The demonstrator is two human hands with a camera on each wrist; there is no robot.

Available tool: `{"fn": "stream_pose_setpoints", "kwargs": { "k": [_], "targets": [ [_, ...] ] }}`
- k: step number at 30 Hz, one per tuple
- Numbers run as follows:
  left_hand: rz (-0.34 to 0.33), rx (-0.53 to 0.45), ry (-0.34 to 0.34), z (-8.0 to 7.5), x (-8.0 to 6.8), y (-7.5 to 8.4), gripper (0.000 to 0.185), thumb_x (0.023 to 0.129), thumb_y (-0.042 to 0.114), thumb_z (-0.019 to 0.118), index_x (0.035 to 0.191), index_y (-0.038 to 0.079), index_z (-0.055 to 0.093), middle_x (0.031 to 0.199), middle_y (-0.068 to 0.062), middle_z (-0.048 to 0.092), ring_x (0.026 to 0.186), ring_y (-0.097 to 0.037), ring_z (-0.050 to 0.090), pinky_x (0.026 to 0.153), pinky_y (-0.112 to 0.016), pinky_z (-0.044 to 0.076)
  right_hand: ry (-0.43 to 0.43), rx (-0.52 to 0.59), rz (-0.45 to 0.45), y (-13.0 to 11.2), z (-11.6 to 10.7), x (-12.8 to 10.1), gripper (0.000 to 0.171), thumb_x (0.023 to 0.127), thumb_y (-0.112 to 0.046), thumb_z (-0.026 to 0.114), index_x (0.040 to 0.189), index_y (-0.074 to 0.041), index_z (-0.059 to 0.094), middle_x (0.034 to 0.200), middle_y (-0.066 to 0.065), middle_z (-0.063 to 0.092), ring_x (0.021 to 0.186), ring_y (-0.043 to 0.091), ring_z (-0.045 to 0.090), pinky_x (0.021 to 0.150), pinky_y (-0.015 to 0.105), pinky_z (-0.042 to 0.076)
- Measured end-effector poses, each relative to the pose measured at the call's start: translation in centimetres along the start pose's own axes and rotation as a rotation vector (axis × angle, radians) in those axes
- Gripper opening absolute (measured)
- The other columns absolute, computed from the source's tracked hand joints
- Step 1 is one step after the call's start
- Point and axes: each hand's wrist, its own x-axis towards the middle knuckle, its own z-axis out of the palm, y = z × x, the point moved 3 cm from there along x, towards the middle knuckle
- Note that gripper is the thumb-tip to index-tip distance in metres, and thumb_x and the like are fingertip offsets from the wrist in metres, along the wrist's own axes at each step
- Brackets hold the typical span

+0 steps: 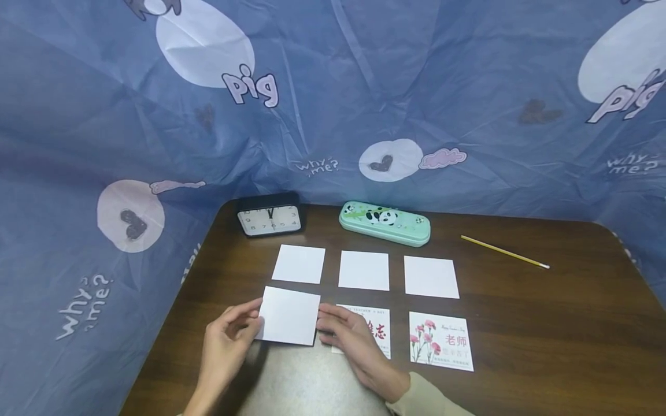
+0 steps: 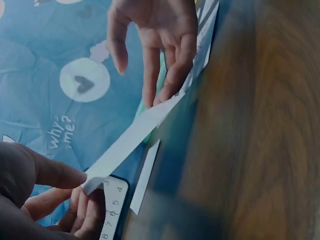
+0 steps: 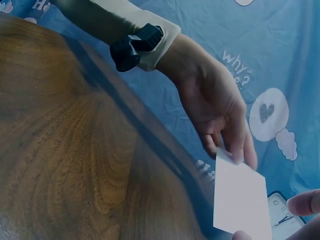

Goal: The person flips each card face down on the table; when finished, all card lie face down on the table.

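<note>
A square white card (image 1: 289, 316) with a blank upper face is held above the near left of the table, tilted in the left wrist view. My left hand (image 1: 225, 341) pinches its left edge, thumb on one face and fingers (image 2: 92, 212) behind. At the opposite edge, my right hand (image 1: 359, 346) touches the card with extended fingers, its thumb (image 2: 119, 55) apart from it. Below the right hand lies a card with red writing (image 1: 380, 332), partly covered. To its right is a card with pink flowers (image 1: 441, 341). The held card's underside is hidden.
Three blank white cards (image 1: 299, 264) lie in a row behind. Farther back stand a black desk clock (image 1: 269, 216) and a mint-green panda pencil case (image 1: 385, 224). A yellow pencil (image 1: 504, 252) lies to the right. Blue printed fabric (image 1: 333, 115) hangs behind the table.
</note>
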Motion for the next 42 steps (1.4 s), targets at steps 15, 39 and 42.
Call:
{"fn": "stream_pose_setpoints", "kwargs": {
  "k": [15,39,42],
  "targets": [
    [-0.074,0.253,-0.050,-0.1,0.8,-1.6,0.034,0.090,0.008,0.080,0.123,0.006,0.075,0.106,-0.012,0.076,0.082,0.000,0.069,0.073,-0.014,0.059,-0.055,0.000,0.026,0.3,0.1,0.2,0.059,0.103,-0.018,0.059,0.153,0.007,0.040,0.153,0.026,0.051,0.128,0.026,0.065,0.109,0.037,0.057],
    [-0.083,0.346,-0.122,-0.1,0.6,-2.2,0.041,0.091,0.019,0.081,0.127,0.003,0.070,0.113,-0.016,0.078,0.102,-0.027,0.075,0.079,-0.017,0.060,-0.072,-0.056,0.007,0.5,0.2,-0.5,0.065,0.101,-0.012,0.058,0.157,0.008,0.033,0.158,0.030,0.046,0.141,0.039,0.055,0.108,0.038,0.057],
    [-0.085,0.340,-0.121,-0.1,0.5,-2.2,0.041,0.091,0.019,0.082,0.127,0.003,0.071,0.113,-0.017,0.078,0.102,-0.027,0.075,0.080,-0.020,0.061,-0.072,-0.071,0.009,0.5,0.2,-0.6,0.064,0.101,-0.012,0.059,0.157,0.007,0.033,0.158,0.029,0.046,0.141,0.039,0.057,0.107,0.038,0.058]
  ]
}}
